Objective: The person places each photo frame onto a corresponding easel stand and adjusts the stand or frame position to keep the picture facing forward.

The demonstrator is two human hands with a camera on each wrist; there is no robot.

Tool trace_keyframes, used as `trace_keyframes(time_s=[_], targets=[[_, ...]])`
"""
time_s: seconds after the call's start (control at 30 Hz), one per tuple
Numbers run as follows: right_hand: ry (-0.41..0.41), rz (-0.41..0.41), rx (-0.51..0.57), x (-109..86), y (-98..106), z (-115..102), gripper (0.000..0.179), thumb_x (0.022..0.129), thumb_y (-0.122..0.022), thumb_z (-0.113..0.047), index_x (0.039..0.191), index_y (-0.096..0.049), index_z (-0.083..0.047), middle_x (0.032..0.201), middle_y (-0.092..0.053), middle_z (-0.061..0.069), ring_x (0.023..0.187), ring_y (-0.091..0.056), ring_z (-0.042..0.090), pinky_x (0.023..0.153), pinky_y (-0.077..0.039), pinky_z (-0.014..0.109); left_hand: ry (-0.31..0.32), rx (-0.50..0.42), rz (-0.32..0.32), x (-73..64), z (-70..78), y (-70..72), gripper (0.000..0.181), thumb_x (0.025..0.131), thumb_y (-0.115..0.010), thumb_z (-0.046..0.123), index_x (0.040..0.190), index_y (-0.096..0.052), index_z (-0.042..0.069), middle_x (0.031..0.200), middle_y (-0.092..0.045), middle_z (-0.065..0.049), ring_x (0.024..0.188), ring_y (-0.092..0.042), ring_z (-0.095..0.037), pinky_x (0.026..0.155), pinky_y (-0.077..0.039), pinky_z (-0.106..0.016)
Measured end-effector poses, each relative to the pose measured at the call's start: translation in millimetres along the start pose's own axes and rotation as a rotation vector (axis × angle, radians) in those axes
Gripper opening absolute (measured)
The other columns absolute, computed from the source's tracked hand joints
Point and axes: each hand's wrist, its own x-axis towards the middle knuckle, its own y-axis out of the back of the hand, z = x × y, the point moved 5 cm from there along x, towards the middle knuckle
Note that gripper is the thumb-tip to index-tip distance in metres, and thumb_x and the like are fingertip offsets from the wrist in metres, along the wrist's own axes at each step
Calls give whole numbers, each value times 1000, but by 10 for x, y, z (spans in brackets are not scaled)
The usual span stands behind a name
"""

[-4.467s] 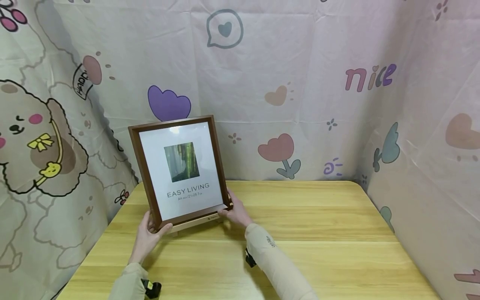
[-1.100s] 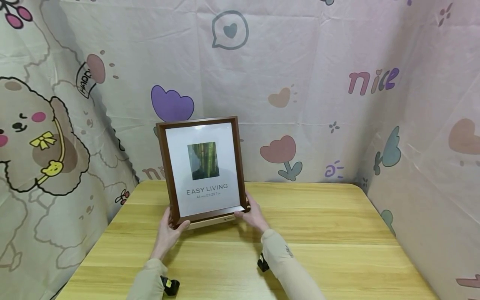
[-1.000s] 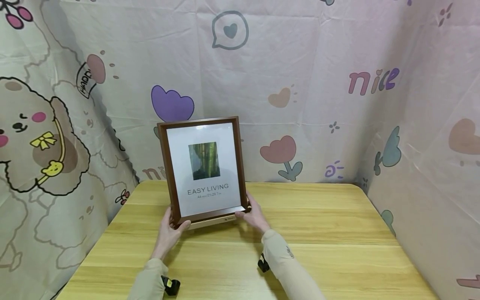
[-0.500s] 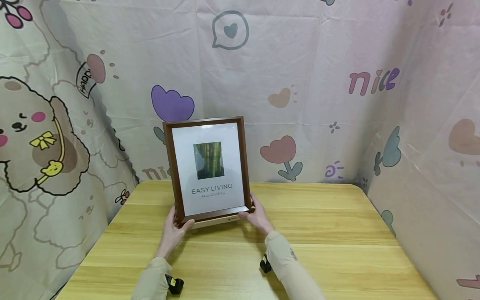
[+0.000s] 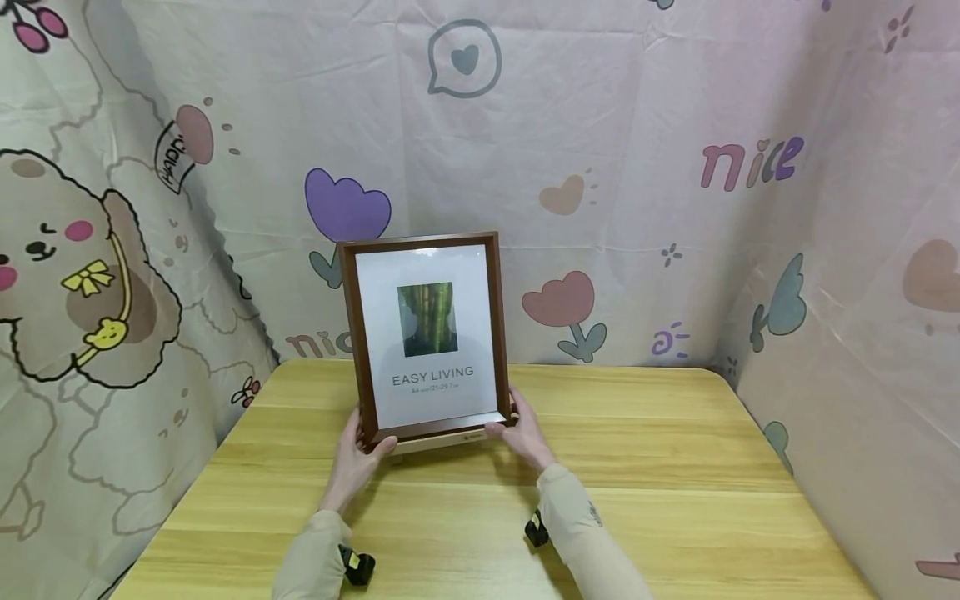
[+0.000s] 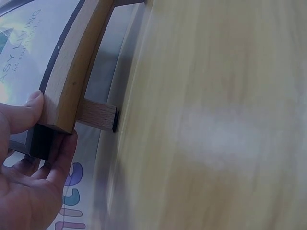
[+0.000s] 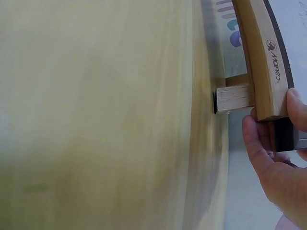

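Observation:
A brown picture frame point(image 5: 433, 396) with an "EASY LIVING" print stands slightly tilted on a small wooden easel, whose pale ledge point(image 5: 442, 442) shows below it. My left hand point(image 5: 351, 465) grips the lower left corner, thumb in front and fingers behind. At the lower right corner my right hand point(image 5: 529, 433) holds on in the same way. In the left wrist view the thumb lies where the frame meets the ledge point(image 6: 67, 81), near a short easel leg point(image 6: 98, 114). Another leg point(image 7: 235, 98) appears in the right wrist view. Most of the easel is hidden behind the frame.
The wooden table point(image 5: 660, 483) stretches out on both sides and in front. A printed cloth point(image 5: 615, 167) hangs behind it and along its sides. Black wrist cameras point(image 5: 358, 567) are strapped near both cuffs.
Both hands have moved the picture frame and easel to the right across the table, and it has turned a little more upright. The grip at both lower corners looks the same.

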Motion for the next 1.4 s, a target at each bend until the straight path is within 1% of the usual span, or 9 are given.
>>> trace_keyframes(time_s=[0.13, 0.23, 0.47, 0.67, 0.93, 1.07, 1.13, 1.3, 1.4], targets=[[-14, 13, -3, -27, 31, 1, 97, 82, -77, -6, 161, -21, -9, 156, -36, 30, 140, -40, 50, 116, -34, 66, 2, 4, 4, 8, 8, -31, 88, 91, -75, 16, 159, -21, 3, 149, -45, -32, 137, -46, -50, 115, -38, -62], [-15, 20, -2, -32, 53, 4, 97, 82, -77, -6, 161, -20, -8, 158, -33, 30, 142, -37, 51, 118, -31, 66, -3, -1, 7, 9, 24, -50, 88, 90, -75, 15, 159, -22, 3, 149, -45, -32, 136, -46, -50, 114, -39, -63], [-22, 32, 2, -59, 96, 12, 97, 82, -77, -7, 161, -21, -9, 154, -37, 32, 138, -42, 52, 115, -34, 67, -2, 3, -2, 21, 32, -98, 90, 92, -74, 16, 160, -18, 2, 153, -40, -32, 138, -44, -50, 116, -38, -63], [-29, 38, 13, -55, 134, 56, 97, 82, -77, -6, 161, -21, -10, 155, -34, 33, 139, -41, 53, 115, -35, 66, 12, -11, -11, 32, 45, -142, 91, 91, -75, 15, 160, -16, 2, 154, -38, -33, 140, -42, -51, 117, -36, -62], [-26, 44, 19, -68, 181, 85, 97, 82, -76, -3, 161, -19, -7, 147, -42, 35, 129, -51, 51, 111, -43, 62, 4, -24, -8, 47, 62, -198, 91, 90, -75, 13, 160, -18, 2, 152, -41, -33, 138, -45, -50, 116, -38, -61], [-27, 46, 33, -84, 208, 81, 97, 83, -76, -2, 161, -18, -6, 140, -47, 35, 122, -57, 49, 108, -48, 58, 18, -28, -9, 50, 66, -224, 92, 91, -75, 14, 160, -16, 1, 154, -38, -34, 140, -42, -51, 117, -36, -61], [-30, 50, 38, -91, 224, 80, 97, 83, -75, -1, 161, -18, -6, 139, -47, 35, 121, -58, 50, 108, -48, 58, 22, -26, -11, 56, 71, -240, 92, 91, -74, 14, 160, -15, 1, 155, -36, -34, 140, -41, -51, 117, -35, -62], [-41, 71, 22, -106, 272, 93, 97, 83, -76, -3, 161, -18, -6, 144, -45, 35, 128, -52, 51, 111, -43, 61, 28, -15, -20, 54, 100, -283, 93, 92, -73, 15, 160, -13, -1, 157, -31, -35, 140, -38, -54, 117, -34, -63], [-40, 73, 25, -114, 293, 104, 97, 83, -77, -4, 160, -18, -6, 141, -47, 35, 126, -55, 50, 110, -45, 60, 34, -21, -23, 50, 121, -310, 93, 92, -74, 15, 160, -13, -1, 157, -31, -35, 141, -38, -54, 118, -34, -62]])
